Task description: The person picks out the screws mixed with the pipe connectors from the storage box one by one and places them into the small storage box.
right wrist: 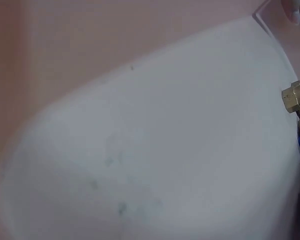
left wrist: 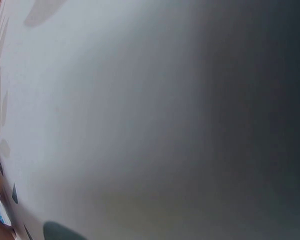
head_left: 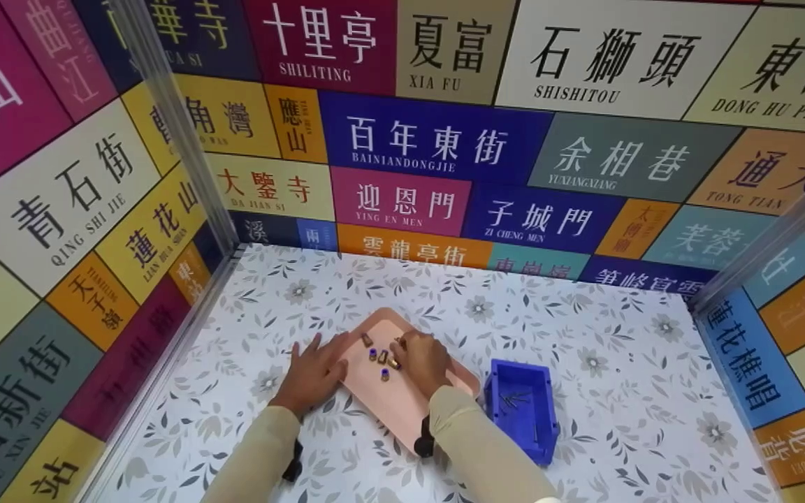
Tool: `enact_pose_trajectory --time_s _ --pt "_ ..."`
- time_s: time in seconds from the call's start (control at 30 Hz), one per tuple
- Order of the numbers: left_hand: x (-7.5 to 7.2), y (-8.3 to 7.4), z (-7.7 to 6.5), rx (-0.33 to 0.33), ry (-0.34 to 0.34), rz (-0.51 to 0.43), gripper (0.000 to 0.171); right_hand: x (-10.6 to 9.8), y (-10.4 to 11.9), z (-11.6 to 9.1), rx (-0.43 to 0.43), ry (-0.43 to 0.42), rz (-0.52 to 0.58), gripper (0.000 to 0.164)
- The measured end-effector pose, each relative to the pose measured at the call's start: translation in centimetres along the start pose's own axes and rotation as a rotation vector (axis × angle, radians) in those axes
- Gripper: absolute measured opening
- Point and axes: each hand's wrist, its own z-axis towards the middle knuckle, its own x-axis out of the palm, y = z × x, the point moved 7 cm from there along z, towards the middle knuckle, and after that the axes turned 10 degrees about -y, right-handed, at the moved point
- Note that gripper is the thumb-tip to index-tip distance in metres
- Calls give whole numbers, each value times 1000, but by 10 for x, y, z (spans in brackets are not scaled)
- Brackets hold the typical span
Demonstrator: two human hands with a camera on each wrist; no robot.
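A pink tray (head_left: 374, 412) lies on the table, holding several brass push-in fittings (head_left: 384, 374) with blue rings. My right hand (head_left: 425, 360) is over the tray's right part, fingers curled, pinching a brass fitting (head_left: 400, 341) at the fingertips. Other fittings lie just left of those fingers. At the tray's left edge my left hand (head_left: 313, 374) rests with its fingers spread, holding nothing. The right wrist view catches brass fittings (right wrist: 296, 96) at its right edge. Mostly the blurred tabletop (left wrist: 115, 110) fills the left wrist view.
A blue plastic bin (head_left: 539, 419) with several small dark metal pieces (head_left: 513, 400) stands right of the tray, beside my right forearm. White floral-patterned sheet (head_left: 619, 391) covers the table. Walls with printed signs (head_left: 437, 140) enclose it at the back and both sides.
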Motion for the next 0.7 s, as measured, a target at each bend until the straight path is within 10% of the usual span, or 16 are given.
enact_pose_trajectory --time_s 0.7 --pt "4 3 1 1 -7 -18 57 10 1 -3 -21 93 105 24"
